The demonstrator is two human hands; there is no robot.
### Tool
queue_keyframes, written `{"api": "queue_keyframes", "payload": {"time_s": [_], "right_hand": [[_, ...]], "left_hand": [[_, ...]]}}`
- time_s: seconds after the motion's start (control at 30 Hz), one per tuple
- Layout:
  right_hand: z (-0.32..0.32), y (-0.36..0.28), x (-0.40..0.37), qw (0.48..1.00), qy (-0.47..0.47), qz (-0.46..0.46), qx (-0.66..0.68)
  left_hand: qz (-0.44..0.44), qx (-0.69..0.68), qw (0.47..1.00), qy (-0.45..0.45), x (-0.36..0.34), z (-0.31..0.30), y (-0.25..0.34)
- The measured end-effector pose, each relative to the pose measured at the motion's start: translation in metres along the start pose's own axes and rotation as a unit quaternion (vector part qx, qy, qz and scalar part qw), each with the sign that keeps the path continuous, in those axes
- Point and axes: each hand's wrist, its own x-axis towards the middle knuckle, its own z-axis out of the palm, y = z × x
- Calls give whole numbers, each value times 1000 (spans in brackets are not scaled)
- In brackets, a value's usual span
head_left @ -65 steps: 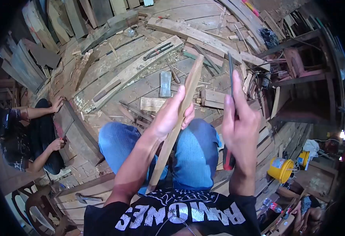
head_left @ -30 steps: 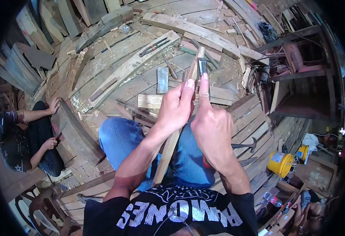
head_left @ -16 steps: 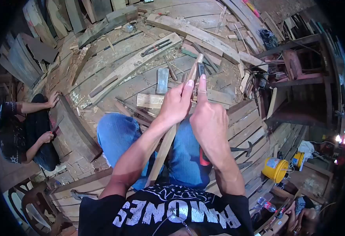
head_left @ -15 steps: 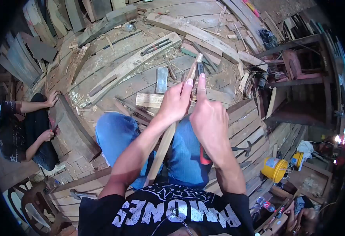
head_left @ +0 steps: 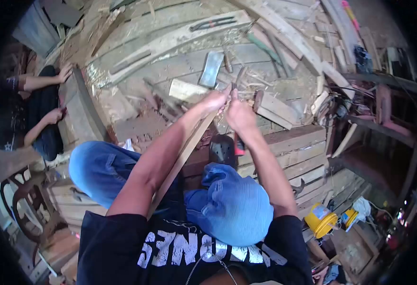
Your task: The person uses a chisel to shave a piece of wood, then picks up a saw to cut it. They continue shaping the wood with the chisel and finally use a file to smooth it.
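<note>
A long narrow wood strip [head_left: 182, 159] runs from my chest up between my forearms to my hands. My left hand [head_left: 216, 100] is wrapped round its far end. Close beside it, my right hand [head_left: 240, 111] grips a tool with a red-ended handle [head_left: 239, 145], its index finger stretched along the tool toward the strip's tip. The tool's blade is mostly hidden by my fingers. Just beyond my hands lie a grey metal blade piece [head_left: 211, 69] and a pale wood block [head_left: 187, 90].
At the left, a person [head_left: 23, 109] kneels with hands on a curved board [head_left: 82, 107]. Pliers [head_left: 213, 23] rest on a long beam [head_left: 170, 43]. A yellow bucket [head_left: 320, 220] stands lower right, near a hammer head [head_left: 298, 187].
My hands have come down and closer to my body with the strip. My knees have spread and shifted, and the whole view has tilted.
</note>
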Motion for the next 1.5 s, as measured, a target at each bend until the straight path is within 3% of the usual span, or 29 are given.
{"api": "queue_keyframes", "payload": {"time_s": [0.07,0.13,0.17,0.23,0.33,0.43,0.5,0.63,0.7,0.77,0.83,0.9,0.97,1.13,1.23,1.5], "right_hand": [[41,2,6,997,-37,24,71],[65,3,13,994,-73,12,86],[77,2,14,991,-98,3,96],[93,-1,19,986,-107,11,128],[92,-12,32,984,-149,-6,97],[112,-12,46,981,-175,13,83],[116,-8,49,978,-185,-28,90],[113,-16,51,977,-198,-9,82],[111,-20,51,981,-177,37,72],[119,-14,58,976,-195,49,80],[123,-9,75,975,-217,43,29],[126,-5,68,976,-213,45,25],[127,-3,65,987,-144,69,37],[120,18,61,980,-170,54,89],[117,15,48,986,-137,24,94],[126,10,38,985,-150,11,83]], "left_hand": [[-28,-9,1000,9,27,3,-47],[49,-85,985,141,20,11,-79],[-34,-71,992,94,10,2,-81],[-3,-20,995,103,52,-11,-150],[-87,-16,990,106,31,-18,-123],[-112,-69,983,128,32,-15,-129],[-119,-71,983,122,39,-17,-137],[-106,-109,980,130,50,-12,-157],[-63,-84,976,191,56,-8,-166],[-89,-76,979,170,61,-3,-176],[-133,-176,972,83,49,-5,-160],[-131,-183,968,114,39,2,-146],[-122,-135,975,128,40,-2,-140],[-188,-165,963,100,33,-6,-132],[-144,-165,965,144,33,-2,-134],[-173,0,973,150,33,-4,-128]]}}
